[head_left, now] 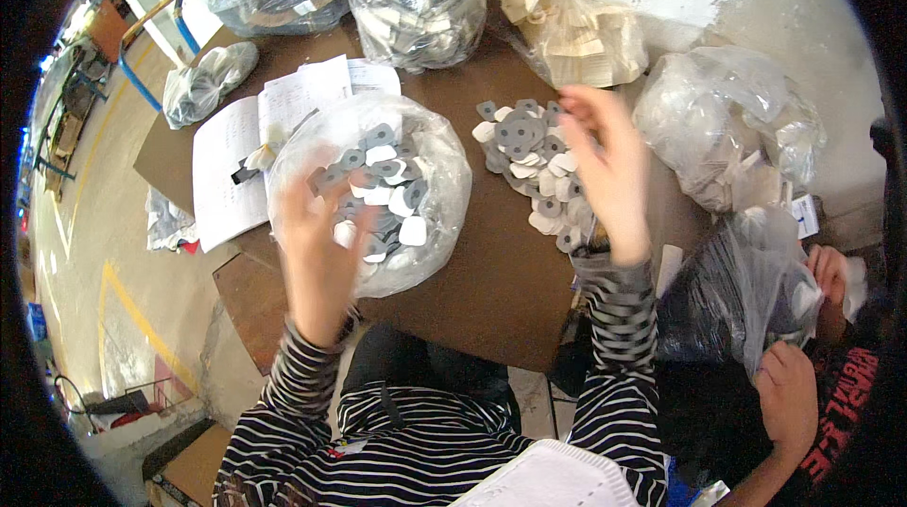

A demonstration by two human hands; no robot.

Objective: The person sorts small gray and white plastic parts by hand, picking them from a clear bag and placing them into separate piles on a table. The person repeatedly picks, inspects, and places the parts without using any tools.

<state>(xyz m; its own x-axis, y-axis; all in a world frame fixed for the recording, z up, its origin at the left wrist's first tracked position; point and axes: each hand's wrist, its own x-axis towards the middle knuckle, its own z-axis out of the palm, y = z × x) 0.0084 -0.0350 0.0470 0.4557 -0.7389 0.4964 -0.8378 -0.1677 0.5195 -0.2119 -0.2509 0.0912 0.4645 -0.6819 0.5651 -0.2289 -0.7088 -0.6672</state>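
Note:
A clear plastic bag (444, 209) stands open on the brown table, holding many small flat grey and white pieces (383, 170), some of them with a dark central dot. Over its left side is my left hand (321, 233), blurred by motion, fingers spread and nothing visible in them. A loose heap of similar pieces (529, 153) lies on the table to the right of the bag. My right hand (609, 162) hovers at the heap's right edge, slightly blurred, thumb and fingers apart. No piece can be made out in it.
Open papers (227, 167) lie left of the bag. Filled plastic bags (416, 6) line the table's back, with a bag of cream pieces (572, 25) beside them. At right, another person's hands (789, 394) hold a clear bag (742, 285). A blue-railed cart (142, 34) stands far left.

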